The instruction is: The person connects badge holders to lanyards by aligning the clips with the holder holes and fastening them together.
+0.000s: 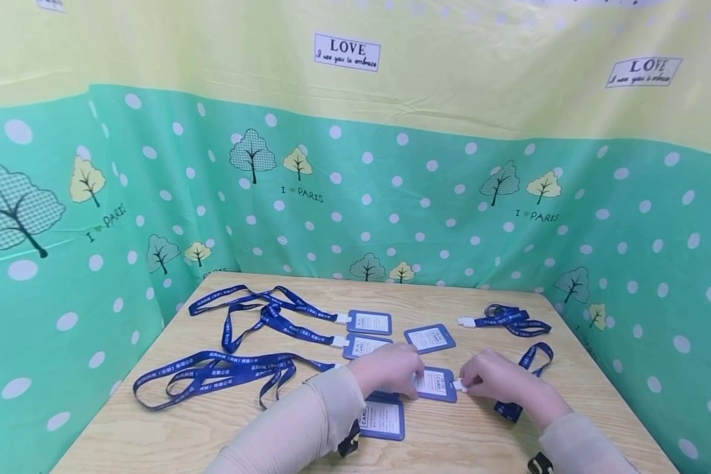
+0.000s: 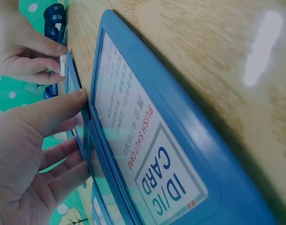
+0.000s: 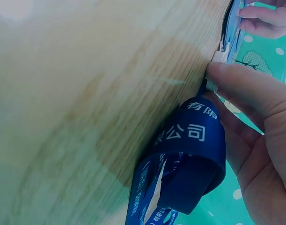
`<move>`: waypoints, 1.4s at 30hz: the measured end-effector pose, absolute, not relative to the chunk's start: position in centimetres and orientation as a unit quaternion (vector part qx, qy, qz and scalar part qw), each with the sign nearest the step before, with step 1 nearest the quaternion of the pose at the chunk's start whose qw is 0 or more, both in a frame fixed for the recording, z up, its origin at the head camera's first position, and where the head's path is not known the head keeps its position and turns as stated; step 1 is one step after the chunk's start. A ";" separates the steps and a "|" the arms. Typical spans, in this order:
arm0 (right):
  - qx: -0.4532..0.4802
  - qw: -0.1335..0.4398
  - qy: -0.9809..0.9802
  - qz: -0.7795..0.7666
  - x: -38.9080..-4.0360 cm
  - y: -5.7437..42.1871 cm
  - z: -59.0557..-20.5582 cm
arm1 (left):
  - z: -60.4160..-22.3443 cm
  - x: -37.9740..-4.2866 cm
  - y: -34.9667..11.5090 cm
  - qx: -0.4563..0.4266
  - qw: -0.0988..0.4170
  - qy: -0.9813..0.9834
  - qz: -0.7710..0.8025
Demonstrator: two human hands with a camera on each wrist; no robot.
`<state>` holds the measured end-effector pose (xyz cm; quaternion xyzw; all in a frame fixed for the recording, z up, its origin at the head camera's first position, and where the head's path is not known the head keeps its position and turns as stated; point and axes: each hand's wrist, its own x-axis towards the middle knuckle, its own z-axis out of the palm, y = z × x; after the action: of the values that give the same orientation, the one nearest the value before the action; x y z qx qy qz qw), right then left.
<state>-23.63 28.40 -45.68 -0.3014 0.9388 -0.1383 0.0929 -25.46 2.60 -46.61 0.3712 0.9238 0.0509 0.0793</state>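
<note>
My left hand (image 1: 391, 368) grips a blue ID card holder (image 1: 437, 384) by its left end, thumb and fingers at its edges. At the holder's right, slotted end, my right hand (image 1: 500, 378) pinches the white clip (image 3: 218, 57) of a navy lanyard (image 3: 194, 129) between thumb and forefinger. The clip overlaps the slot end in the head view. From the clip the printed strap loops down beside the right hand and lies folded on the table. Another blue card holder (image 2: 152, 140) lies just in front of the left hand, marked "ID/IC CARD".
Left of the hands, card holders (image 1: 370, 322) lie with navy lanyards (image 1: 213, 372) spread out. A loose card holder (image 1: 430, 338) lies behind the hands, and a bundled lanyard (image 1: 506, 320) at back right. A patterned curtain (image 1: 355, 197) surrounds the wooden table (image 1: 450, 441).
</note>
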 end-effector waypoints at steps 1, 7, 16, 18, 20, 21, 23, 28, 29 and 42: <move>-0.301 0.092 0.939 -0.139 -23.6 28.4 -45.7 | -46.7 -25.5 2.6 0.372 0.080 0.923 0.053; -0.298 0.101 0.937 -0.154 -23.6 28.3 -45.7 | -46.8 -25.5 2.6 0.370 0.083 0.923 0.062; -0.298 0.107 0.937 -0.150 -23.8 28.1 -45.4 | -46.6 -25.7 2.6 0.369 0.091 0.922 0.068; -0.297 0.108 0.937 -0.148 -23.8 28.0 -45.4 | -46.6 -25.7 2.7 0.369 0.091 0.922 0.068; -0.302 0.105 0.936 -0.147 -23.8 28.0 -45.4 | -46.5 -25.7 2.7 0.371 0.090 0.922 0.068; -0.304 0.104 0.936 -0.146 -23.8 28.0 -45.4 | -46.5 -25.7 2.7 0.372 0.089 0.922 0.067; -0.306 0.103 0.935 -0.144 -23.8 28.0 -45.4 | -46.6 -25.8 2.8 0.375 0.086 0.921 0.065; -0.307 0.104 0.935 -0.141 -23.9 28.0 -45.4 | -46.6 -25.9 2.8 0.379 0.084 0.919 0.061; -0.307 0.105 0.935 -0.140 -23.9 27.9 -45.4 | -46.7 -25.9 2.8 0.379 0.082 0.920 0.060; -0.308 0.111 0.934 -0.141 -24.0 27.6 -45.4 | -46.1 -25.4 2.6 0.369 0.085 0.923 0.069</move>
<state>-24.01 27.64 -45.35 -0.3084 0.9342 -0.1406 0.1111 -25.41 2.65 -46.13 0.3689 0.9230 0.0689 0.0854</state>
